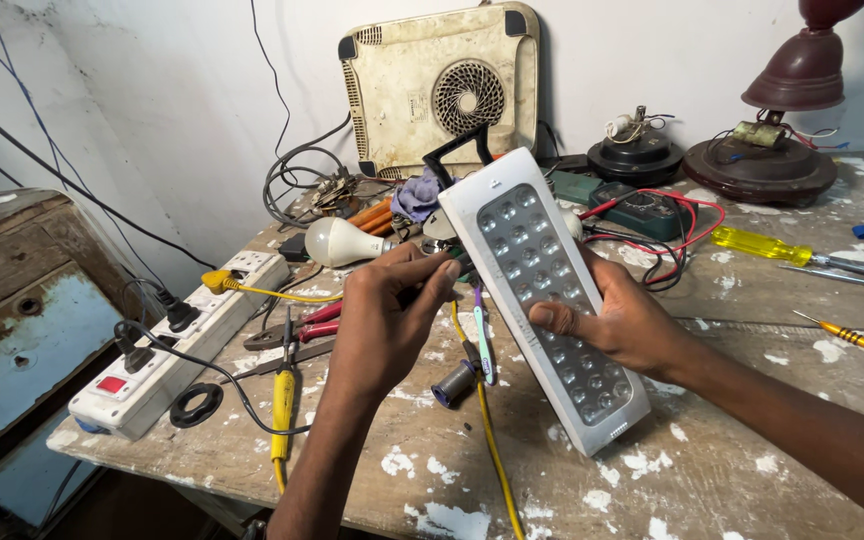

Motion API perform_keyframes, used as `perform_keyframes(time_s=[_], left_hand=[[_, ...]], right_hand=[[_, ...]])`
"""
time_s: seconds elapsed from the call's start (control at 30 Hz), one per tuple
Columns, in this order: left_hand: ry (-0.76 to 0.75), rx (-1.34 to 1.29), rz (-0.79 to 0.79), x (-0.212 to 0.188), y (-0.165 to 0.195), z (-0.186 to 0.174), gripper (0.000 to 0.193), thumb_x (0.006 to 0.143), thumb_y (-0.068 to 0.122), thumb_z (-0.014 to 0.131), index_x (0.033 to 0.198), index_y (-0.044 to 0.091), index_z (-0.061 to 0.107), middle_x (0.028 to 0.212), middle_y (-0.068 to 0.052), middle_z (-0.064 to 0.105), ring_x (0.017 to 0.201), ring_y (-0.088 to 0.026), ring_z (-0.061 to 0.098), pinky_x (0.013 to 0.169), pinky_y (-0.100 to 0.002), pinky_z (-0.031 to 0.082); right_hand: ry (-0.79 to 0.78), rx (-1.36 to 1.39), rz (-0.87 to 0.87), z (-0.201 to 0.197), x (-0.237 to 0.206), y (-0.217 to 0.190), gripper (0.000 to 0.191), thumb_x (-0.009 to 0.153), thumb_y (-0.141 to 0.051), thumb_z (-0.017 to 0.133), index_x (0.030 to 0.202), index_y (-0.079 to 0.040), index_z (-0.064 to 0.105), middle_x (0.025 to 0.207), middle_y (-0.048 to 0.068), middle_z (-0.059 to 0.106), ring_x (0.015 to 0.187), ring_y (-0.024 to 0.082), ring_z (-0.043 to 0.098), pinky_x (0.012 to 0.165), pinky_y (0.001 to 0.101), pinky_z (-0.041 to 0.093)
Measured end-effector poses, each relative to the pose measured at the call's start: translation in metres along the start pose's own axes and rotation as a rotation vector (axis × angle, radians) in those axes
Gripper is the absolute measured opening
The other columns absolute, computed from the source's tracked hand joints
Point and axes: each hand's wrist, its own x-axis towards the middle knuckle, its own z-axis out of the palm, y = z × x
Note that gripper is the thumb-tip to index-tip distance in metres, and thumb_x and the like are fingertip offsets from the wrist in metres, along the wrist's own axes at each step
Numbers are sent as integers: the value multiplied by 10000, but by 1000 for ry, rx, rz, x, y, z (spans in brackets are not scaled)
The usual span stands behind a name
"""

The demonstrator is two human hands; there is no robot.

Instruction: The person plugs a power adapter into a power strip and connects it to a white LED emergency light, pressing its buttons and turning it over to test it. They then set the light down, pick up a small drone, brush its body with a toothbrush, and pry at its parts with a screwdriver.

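My right hand (624,322) grips a long white emergency lamp (542,290) with rows of small round lights behind a clear cover and a black handle at its far end. The lamp is tilted, its near end resting on the workbench (712,470). My left hand (390,312) is at the lamp's left side, fingertips pinched against its edge around something small and dark that I cannot make out. Beneath the hands lie a yellow wire (492,450) and a small solder spool (454,384).
A white power strip (177,345) with plugs sits at the left edge, with red-handled pliers (297,328) and a white bulb (337,241) nearby. A cream fan-vented appliance (442,88) leans on the wall. A multimeter (642,210), yellow screwdrivers (772,247) and a dark lamp base (762,165) lie right.
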Motion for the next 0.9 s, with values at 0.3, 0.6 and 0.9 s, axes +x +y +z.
perform_keyframes(time_s=[0.3,0.6,0.9], left_hand=[[-10,-118,-41,-5,-7,3,236,969,134,688,1115,-34,765,713,-39,541,679,-81,470,561,-301,393],[-20,-98,-38,-7,-14,2,229,973,139,684,1093,-38,764,722,-36,521,675,-86,469,569,-294,393],[26,-62,-99,-18,-10,-1,241,986,163,661,1112,-20,755,720,-56,567,656,-93,488,569,-285,416]], right_hand=[[41,-34,-15,8,-3,-10,788,757,-548,784,1335,-53,580,1147,67,747,1041,144,718,884,334,609],[16,-6,-79,11,-2,-12,794,777,-515,803,1376,-60,550,1198,68,736,1090,136,696,933,325,582],[-18,-42,-125,13,-1,-25,816,790,-513,795,1412,-54,532,1188,60,729,1071,123,682,920,320,583]])
